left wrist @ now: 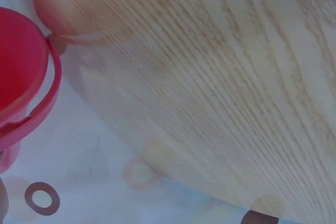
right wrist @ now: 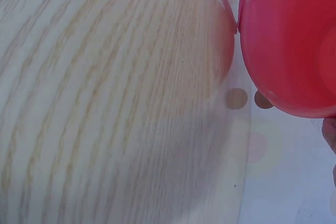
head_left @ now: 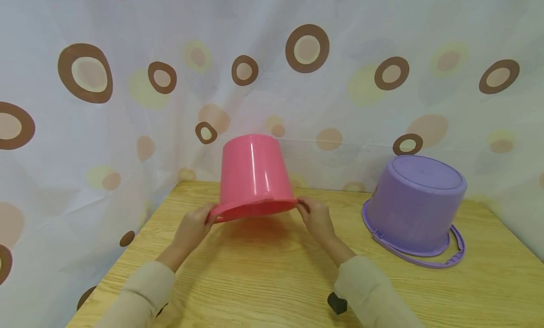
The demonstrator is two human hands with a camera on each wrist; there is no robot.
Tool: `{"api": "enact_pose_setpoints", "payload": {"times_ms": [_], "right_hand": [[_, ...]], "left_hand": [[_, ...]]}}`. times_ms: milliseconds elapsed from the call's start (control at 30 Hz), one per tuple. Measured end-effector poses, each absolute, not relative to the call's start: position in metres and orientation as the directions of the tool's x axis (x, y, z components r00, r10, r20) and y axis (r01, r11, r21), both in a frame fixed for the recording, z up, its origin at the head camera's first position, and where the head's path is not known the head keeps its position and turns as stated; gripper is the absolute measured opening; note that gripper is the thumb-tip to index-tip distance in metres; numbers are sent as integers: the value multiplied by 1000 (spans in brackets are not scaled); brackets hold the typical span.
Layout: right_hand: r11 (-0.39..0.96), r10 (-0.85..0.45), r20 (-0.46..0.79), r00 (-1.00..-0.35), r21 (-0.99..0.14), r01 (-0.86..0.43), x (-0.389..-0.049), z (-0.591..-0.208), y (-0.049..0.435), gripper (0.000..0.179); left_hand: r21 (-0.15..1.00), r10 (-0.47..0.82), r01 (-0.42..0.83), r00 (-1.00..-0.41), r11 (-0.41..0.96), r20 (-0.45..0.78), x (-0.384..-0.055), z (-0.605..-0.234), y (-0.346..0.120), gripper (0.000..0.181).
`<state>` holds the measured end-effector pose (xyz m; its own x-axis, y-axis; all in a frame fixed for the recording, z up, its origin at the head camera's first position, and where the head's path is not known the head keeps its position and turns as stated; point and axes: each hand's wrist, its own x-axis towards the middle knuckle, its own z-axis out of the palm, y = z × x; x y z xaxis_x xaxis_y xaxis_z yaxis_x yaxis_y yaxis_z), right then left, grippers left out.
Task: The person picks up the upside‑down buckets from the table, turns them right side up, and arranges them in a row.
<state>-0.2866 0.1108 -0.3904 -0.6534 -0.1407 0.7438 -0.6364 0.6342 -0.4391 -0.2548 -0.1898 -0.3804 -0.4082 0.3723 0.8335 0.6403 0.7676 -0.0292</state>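
Glossy plastic pink bucket [head_left: 255, 169], smoother-sheened plastic purple bucket [head_left: 414, 214], wood-grained tabletop [head_left: 263, 271]

Purple bucket [head_left: 414, 212] upside down on a wood-grain table [head_left: 263, 290]

The table is yellow-brown with fine lines. Near its far right corner the bucket stands on its rim [head_left: 366, 219], base [head_left: 428, 172] up, with its handle [head_left: 454, 260] lying out toward the near edge.

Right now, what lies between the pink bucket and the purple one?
In the head view, the right hand comes first, its fingers gripping the pink bucket; from there to the purple bucket, only bare table shows.
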Motion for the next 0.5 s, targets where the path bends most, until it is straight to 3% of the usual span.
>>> {"api": "enact_pose_setpoints", "payload": {"times_ms": [100, 200, 500], "right_hand": [[631, -140, 730, -669, -456, -628, -285, -387, 111, 11], [632, -149, 717, -681, -461, -623, -284, -382, 111, 12], [615, -203, 728, -655, -426, -663, -286, -363, 116, 12]], "left_hand": [[-22, 371, 649, -407, 761, 835, -257, -376, -190, 16], [12, 364, 659, -431, 752, 826, -258, -370, -192, 19], [237, 325, 606, -669, 759, 668, -256, -342, -193, 21]]}}
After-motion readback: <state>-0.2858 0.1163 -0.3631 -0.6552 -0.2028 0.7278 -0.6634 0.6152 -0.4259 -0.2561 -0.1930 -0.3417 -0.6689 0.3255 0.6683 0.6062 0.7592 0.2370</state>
